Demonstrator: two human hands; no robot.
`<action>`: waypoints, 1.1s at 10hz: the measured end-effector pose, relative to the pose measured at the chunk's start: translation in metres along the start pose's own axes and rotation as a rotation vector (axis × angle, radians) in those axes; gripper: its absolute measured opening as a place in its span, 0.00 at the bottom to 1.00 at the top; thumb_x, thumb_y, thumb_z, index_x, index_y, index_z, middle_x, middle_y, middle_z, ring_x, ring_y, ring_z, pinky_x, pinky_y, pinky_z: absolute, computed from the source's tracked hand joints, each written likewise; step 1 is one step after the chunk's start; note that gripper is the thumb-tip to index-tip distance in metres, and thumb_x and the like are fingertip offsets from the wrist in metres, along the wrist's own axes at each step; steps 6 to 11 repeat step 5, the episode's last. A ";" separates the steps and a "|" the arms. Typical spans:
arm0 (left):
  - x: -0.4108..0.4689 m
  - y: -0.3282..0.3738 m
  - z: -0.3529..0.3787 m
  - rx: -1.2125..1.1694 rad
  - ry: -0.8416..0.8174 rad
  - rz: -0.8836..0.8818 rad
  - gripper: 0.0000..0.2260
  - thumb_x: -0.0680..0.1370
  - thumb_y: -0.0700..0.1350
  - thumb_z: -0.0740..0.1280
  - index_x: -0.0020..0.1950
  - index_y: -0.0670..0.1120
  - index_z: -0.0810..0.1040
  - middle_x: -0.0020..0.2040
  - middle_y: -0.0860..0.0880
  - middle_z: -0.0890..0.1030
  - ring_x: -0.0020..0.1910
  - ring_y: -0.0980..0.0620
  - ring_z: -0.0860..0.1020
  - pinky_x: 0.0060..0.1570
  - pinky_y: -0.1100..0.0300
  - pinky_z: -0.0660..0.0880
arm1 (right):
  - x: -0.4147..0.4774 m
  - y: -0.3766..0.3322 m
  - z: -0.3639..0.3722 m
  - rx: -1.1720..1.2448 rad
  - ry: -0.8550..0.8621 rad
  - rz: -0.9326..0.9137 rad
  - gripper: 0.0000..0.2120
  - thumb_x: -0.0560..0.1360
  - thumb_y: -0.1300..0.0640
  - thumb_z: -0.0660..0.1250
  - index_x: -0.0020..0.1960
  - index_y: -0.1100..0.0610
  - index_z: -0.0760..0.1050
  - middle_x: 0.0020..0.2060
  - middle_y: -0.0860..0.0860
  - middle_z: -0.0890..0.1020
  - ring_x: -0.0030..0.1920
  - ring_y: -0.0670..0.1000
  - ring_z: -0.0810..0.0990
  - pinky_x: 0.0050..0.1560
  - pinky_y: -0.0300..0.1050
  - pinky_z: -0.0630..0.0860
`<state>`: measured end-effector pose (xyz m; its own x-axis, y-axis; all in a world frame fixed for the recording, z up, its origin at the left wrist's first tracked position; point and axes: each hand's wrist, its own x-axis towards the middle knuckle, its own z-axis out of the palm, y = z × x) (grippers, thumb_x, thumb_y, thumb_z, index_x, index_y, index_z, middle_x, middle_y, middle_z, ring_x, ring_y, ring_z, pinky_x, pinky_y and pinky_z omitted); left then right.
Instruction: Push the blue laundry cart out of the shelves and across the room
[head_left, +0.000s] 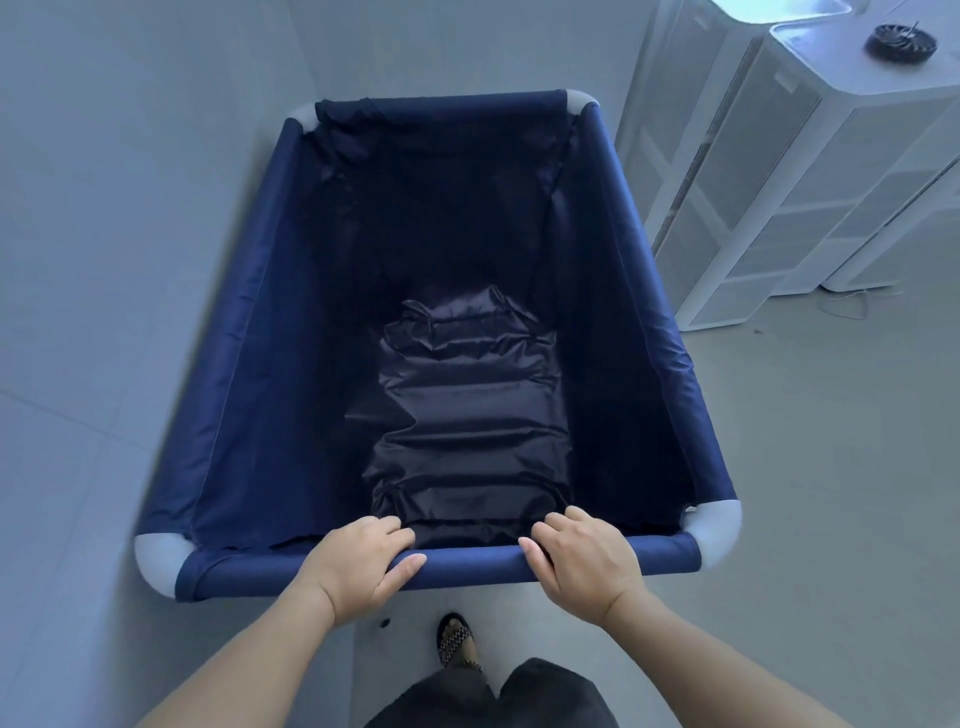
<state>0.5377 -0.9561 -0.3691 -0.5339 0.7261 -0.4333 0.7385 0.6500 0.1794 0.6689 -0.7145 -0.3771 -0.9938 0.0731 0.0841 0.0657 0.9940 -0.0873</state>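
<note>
Both bare forearms stretched forward, left hand and right hand palm down, fingers curled over, thumbs underneath, sandalled foot below

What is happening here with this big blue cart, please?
A person is pushing the blue laundry cart over a pale floor. The left hand and the right hand both grip the near rail, fingers curled over it. The cart looks empty, showing only its dark wrinkled liner. A wall runs along the left, and white cabinet-like units stand ahead to the right. One sandalled foot steps forward.
</note>
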 end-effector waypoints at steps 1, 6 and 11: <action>0.000 0.004 -0.001 -0.003 0.011 0.007 0.24 0.75 0.64 0.42 0.46 0.51 0.70 0.43 0.56 0.69 0.42 0.56 0.67 0.38 0.59 0.64 | -0.002 0.003 -0.001 -0.015 -0.005 -0.014 0.19 0.74 0.45 0.53 0.27 0.49 0.68 0.23 0.43 0.72 0.26 0.46 0.70 0.23 0.38 0.61; -0.001 0.035 -0.020 -0.278 0.267 -0.157 0.27 0.71 0.65 0.46 0.54 0.54 0.76 0.53 0.57 0.75 0.51 0.56 0.73 0.51 0.59 0.66 | 0.019 0.007 -0.019 0.374 -0.122 0.146 0.18 0.79 0.43 0.50 0.54 0.51 0.73 0.50 0.46 0.78 0.52 0.51 0.74 0.52 0.47 0.66; -0.001 0.035 -0.020 -0.278 0.267 -0.157 0.27 0.71 0.65 0.46 0.54 0.54 0.76 0.53 0.57 0.75 0.51 0.56 0.73 0.51 0.59 0.66 | 0.019 0.007 -0.019 0.374 -0.122 0.146 0.18 0.79 0.43 0.50 0.54 0.51 0.73 0.50 0.46 0.78 0.52 0.51 0.74 0.52 0.47 0.66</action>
